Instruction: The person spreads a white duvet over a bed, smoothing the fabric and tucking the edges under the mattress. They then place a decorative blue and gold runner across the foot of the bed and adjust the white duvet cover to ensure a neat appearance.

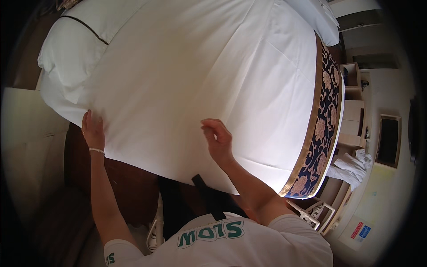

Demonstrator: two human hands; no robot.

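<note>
A white duvet (pixel 178 80) spreads over the bed in front of me, with creases running across its right half. My left hand (pixel 93 130), a pale bracelet at its wrist, rests against the duvet's near left edge, fingers stretched out and slightly blurred. Close to that hand, at the bed's left end, lie white pillows (pixel 73 55), one with a dark trim line. Over the near middle of the duvet is my right hand (pixel 218 139), its fingers loosely bent and apart with nothing seen between them. Whether it touches the cloth, I cannot tell.
A dark blue floral bed runner (pixel 321 129) with gold edging crosses the bed's right end. Beyond it, crumpled white cloth (pixel 351 167) lies on wooden furniture. A white metal frame (pixel 313 213) stands near the bed's right corner. Dark reddish flooring (pixel 129 178) shows below the left edge.
</note>
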